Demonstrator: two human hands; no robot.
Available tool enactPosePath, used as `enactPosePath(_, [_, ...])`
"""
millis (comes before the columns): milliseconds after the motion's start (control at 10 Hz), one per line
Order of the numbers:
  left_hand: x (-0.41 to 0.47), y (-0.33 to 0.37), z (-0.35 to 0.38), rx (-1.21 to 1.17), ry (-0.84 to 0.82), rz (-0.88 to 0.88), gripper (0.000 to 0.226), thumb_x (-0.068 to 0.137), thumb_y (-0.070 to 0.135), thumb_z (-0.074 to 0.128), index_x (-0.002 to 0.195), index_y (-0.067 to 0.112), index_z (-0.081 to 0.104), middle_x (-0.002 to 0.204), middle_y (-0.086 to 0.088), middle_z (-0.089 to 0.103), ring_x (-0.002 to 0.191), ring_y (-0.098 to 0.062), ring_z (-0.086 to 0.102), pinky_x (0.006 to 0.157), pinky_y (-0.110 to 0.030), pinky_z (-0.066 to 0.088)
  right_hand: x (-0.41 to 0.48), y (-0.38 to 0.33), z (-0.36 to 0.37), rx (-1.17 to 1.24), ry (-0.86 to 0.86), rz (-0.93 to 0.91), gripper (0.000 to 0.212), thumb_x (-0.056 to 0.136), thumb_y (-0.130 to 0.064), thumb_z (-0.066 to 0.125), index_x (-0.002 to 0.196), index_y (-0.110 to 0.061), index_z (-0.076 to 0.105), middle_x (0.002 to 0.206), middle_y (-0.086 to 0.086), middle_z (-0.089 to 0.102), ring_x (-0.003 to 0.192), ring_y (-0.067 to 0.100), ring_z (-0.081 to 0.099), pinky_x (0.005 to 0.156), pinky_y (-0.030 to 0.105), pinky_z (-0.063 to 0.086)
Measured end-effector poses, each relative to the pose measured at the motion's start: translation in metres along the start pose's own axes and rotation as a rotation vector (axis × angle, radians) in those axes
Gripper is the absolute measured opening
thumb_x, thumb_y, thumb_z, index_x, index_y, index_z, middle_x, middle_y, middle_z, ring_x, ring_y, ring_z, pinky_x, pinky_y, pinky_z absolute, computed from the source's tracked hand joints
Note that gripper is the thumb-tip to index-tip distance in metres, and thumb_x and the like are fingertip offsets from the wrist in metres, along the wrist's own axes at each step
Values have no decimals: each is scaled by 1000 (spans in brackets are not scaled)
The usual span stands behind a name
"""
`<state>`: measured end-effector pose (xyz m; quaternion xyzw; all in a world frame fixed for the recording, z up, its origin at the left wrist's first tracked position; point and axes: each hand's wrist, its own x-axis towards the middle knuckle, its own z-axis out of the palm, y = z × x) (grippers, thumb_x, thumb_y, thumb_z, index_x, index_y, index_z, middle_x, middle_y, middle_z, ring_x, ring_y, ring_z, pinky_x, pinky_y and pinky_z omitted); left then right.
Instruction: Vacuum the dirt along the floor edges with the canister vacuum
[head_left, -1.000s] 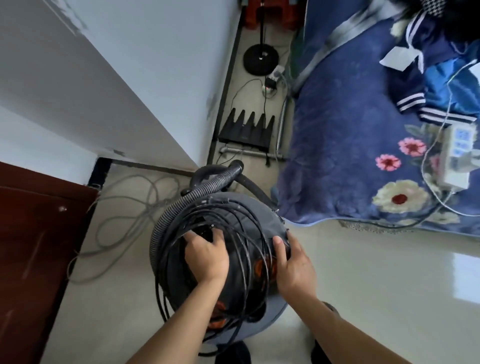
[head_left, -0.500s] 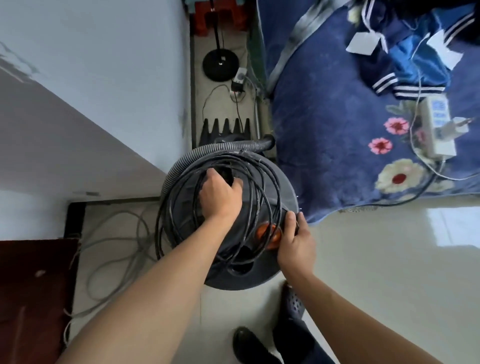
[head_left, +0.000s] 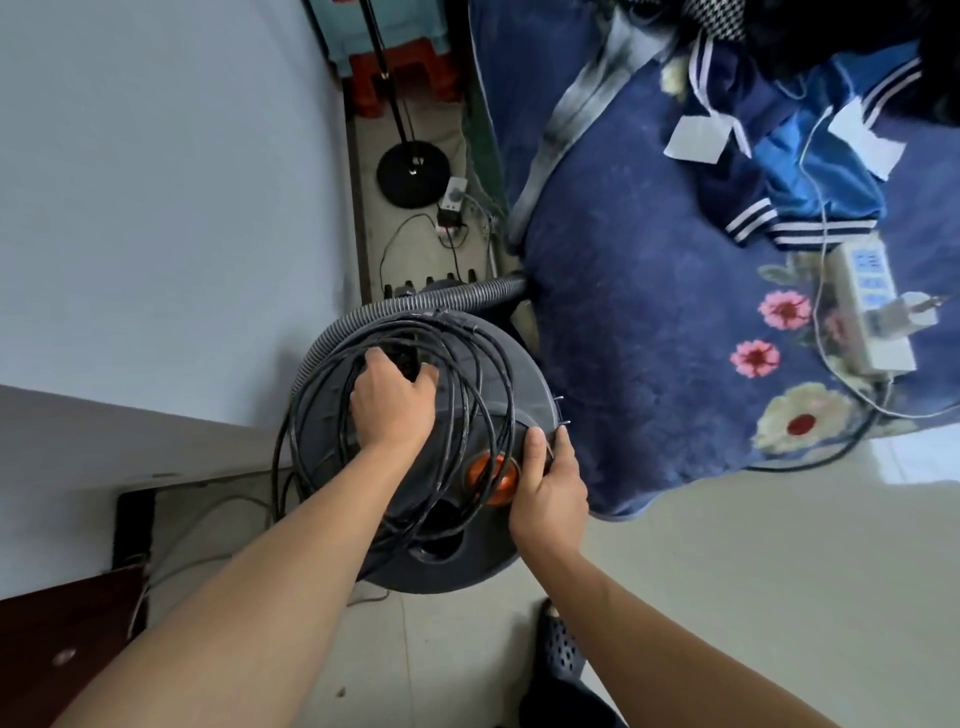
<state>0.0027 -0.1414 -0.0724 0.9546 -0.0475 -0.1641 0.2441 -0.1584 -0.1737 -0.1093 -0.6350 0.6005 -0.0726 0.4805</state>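
Two hands clamped on canister vacuum (head_left: 457, 561), left hand (head_left: 395, 405) on top handle (head_left: 402, 357), right hand (head_left: 550, 483) on rim; reads as setup, next I'd uncoil cord (head_left: 311, 415).

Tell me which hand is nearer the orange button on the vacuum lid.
Right. The right hand grips the canister vacuum at its rim, just beside the orange button. The left hand grips the carry handle farther up the lid, among the coiled cord.

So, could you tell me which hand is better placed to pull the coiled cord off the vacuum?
Probably the right hand: its fingers curl over the cord loops beside the orange button. The left hand grips the top handle of the vacuum, inside the coil.
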Motion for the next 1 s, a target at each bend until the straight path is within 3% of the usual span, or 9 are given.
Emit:
enactPosePath(200, [30,18,2,25,-9,29,39,90,34,62,110,2,50,104,-16,63,98,-36,60,70,-40,46,27,-21,5,-120,13,-13,76,89,-70,18,151,-29,31,145,4,51,128,32,49,103,45,39])
enactPosePath(500, [37,22,-4,44,-94,80,44,96,39,52,117,2,45,107,-15,62,99,-35,61,68,-38,46,29,-36,-2,-224,-56,42,71,93,-70,15,152,-32,26,146,5,49,129,32,49,102,48,39])
enactPosePath(600, [25,16,-21,32,-217,132,54,98,40,47,132,-2,41,127,-17,56,115,-33,55,85,-37,46,23,-42,-13,-301,-129,51,71,94,-71,11,153,-33,22,147,5,47,130,32,48,104,48,39])
enactPosePath(700, [-2,-5,-45,122,-218,321,51,100,34,44,141,4,39,134,-11,47,123,-27,47,98,-36,42,17,-47,-23,-390,-196,89,72,94,-70,8,154,-32,19,148,7,46,130,32,47,105,48,39])
enactPosePath(800, [-31,-36,-61,289,-110,529,48,99,32,43,140,8,43,133,-9,45,122,-25,43,99,-35,41,15,-46,-31,-450,-285,126,75,92,-71,8,150,-28,29,142,9,51,122,31,53,102,47,44])
enactPosePath(900, [-48,-58,-63,485,-175,556,54,100,39,36,146,10,35,145,-11,38,139,-28,29,112,-37,31,6,-48,-50,-563,-311,76,61,93,-68,26,124,-22,52,117,6,64,99,26,61,86,40,51])
enactPosePath(1000, [-59,-70,-55,637,-241,594,61,101,44,33,150,8,24,150,-10,33,148,-31,8,119,-39,20,5,-74,-75,-528,-234,-117,39,94,-57,48,103,-21,59,102,2,67,92,25,59,81,39,50])
